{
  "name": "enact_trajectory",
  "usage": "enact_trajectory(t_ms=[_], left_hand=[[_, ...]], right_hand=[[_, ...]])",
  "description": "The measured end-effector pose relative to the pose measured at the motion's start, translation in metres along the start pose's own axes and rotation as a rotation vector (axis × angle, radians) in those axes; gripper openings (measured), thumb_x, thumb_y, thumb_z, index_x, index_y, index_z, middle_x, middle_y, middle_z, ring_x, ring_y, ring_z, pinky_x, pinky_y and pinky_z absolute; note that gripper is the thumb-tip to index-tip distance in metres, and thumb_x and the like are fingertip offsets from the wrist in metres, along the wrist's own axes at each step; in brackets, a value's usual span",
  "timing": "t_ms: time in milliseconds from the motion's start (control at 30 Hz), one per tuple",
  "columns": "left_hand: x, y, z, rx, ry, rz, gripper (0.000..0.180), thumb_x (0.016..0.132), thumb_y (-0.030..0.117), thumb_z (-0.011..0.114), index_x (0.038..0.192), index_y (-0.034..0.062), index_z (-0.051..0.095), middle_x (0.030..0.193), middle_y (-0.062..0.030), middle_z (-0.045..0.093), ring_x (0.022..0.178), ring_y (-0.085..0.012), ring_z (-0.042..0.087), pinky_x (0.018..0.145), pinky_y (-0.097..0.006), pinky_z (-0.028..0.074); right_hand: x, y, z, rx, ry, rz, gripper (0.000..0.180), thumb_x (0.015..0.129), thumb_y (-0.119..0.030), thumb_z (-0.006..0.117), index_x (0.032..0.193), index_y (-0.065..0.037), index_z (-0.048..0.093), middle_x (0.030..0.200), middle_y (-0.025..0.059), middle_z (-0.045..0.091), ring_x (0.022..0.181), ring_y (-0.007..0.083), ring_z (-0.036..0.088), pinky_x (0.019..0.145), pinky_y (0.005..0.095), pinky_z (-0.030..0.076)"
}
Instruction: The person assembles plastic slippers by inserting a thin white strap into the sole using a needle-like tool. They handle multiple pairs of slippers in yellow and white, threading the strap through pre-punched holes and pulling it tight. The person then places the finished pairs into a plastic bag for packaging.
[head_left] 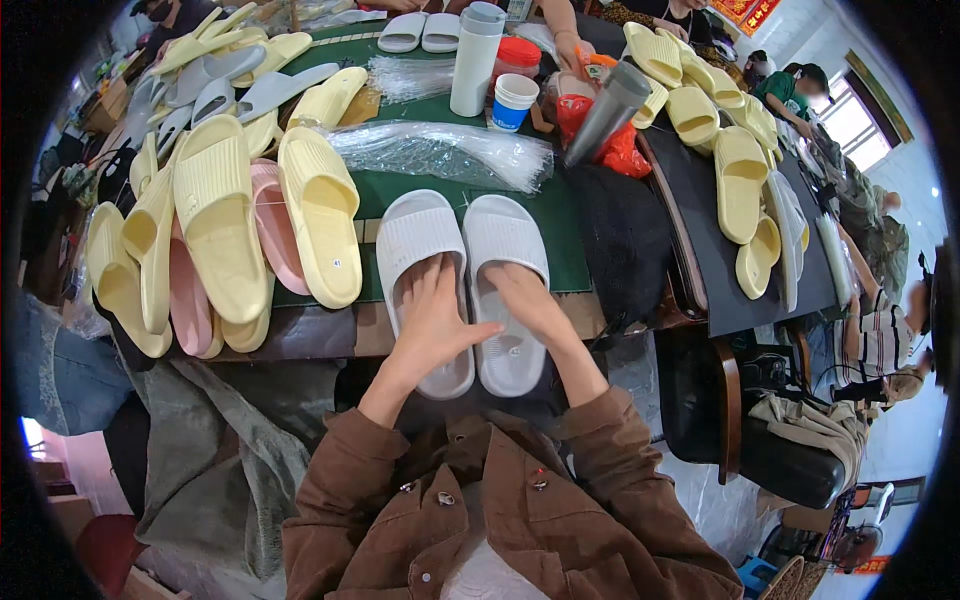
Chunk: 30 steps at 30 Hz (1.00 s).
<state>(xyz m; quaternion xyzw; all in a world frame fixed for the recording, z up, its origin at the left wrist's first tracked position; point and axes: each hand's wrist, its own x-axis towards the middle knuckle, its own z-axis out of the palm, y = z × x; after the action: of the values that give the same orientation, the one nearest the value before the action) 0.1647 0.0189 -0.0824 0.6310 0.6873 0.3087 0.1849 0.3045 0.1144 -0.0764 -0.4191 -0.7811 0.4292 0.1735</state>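
Two pale grey slide sandals lie side by side in front of me, toes pointing away, heels reaching past the table's near edge. Inside the left grey slide [418, 236] are the fingers of my left hand [428, 318], their tips hidden under the ribbed strap. Its thumb stretches sideways onto the right grey slide [508, 240]. My right hand [527, 303] reaches into that right slide with fingers extended, the tips also covered by the strap. Neither hand's fingers are curled around a slide. Just beyond the toes lies a clear plastic bag of thin white strips [450, 152].
Yellow slides [218, 215] and pink slides [277, 225] are piled at the left. More yellow slides [740, 185] sit on the right-hand table. A white tumbler [478, 60], paper cup [512, 103] and grey flask [607, 112] stand behind. A black chair [765, 440] is at right.
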Motion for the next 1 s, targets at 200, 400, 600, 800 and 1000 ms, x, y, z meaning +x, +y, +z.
enact_trajectory(t_ms=[200, 400, 600, 800, 1000], left_hand=[[-0.004, 0.009, 0.013, 0.165, 0.043, 0.003, 0.113, 0.062, 0.044, 0.081, 0.141, -0.0121, 0.022, 0.15, -0.0273, 0.02, 0.141, -0.0403, 0.016, 0.113, -0.055, 0.009], [-0.002, 0.01, 0.02, 0.158, 0.148, 0.012, 0.101, 0.068, 0.037, 0.077, 0.139, -0.0122, 0.026, 0.146, -0.0264, 0.027, 0.137, -0.0407, 0.022, 0.112, -0.055, 0.012], [0.011, 0.0, 0.023, 0.182, 0.244, 0.015, 0.078, 0.073, 0.031, 0.071, 0.13, -0.0111, 0.039, 0.136, -0.0255, 0.038, 0.129, -0.0434, 0.032, 0.106, -0.058, 0.022], [0.023, -0.003, 0.026, 0.22, 0.249, 0.003, 0.064, 0.077, 0.032, 0.067, 0.122, -0.0103, 0.047, 0.126, -0.0269, 0.048, 0.121, -0.045, 0.041, 0.1, -0.056, 0.031], [0.022, -0.01, 0.032, 0.238, 0.274, 0.026, 0.06, 0.078, 0.035, 0.065, 0.115, -0.0097, 0.051, 0.123, -0.0265, 0.05, 0.118, -0.0446, 0.044, 0.099, -0.055, 0.033]], right_hand=[[0.0, -0.005, -0.005, 0.079, -0.041, 0.095, 0.044, 0.094, -0.031, 0.044, 0.106, 0.008, 0.06, 0.104, 0.0204, 0.063, 0.097, 0.0289, 0.058, 0.086, 0.036, 0.042], [-0.001, -0.002, -0.004, 0.099, 0.005, -0.046, 0.045, 0.095, -0.032, 0.038, 0.102, 0.007, 0.06, 0.102, 0.0257, 0.064, 0.096, 0.037, 0.06, 0.082, 0.0396, 0.043], [-0.003, -0.005, -0.006, 0.043, -0.043, -0.024, 0.044, 0.096, -0.032, 0.039, 0.101, 0.006, 0.059, 0.101, 0.0269, 0.063, 0.096, 0.0384, 0.059, 0.081, 0.0419, 0.043], [-0.006, -0.005, -0.006, -0.088, -0.026, -0.088, 0.041, 0.097, -0.031, 0.042, 0.099, 0.007, 0.057, 0.091, 0.0271, 0.062, 0.09, 0.0432, 0.058, 0.082, 0.046, 0.044], [-0.033, -0.02, -0.018, -0.12, 0.142, -0.487, 0.024, 0.093, -0.016, 0.056, 0.1, 0.006, 0.064, 0.091, 0.0194, 0.067, 0.082, 0.0283, 0.066, 0.075, 0.0345, 0.051]])
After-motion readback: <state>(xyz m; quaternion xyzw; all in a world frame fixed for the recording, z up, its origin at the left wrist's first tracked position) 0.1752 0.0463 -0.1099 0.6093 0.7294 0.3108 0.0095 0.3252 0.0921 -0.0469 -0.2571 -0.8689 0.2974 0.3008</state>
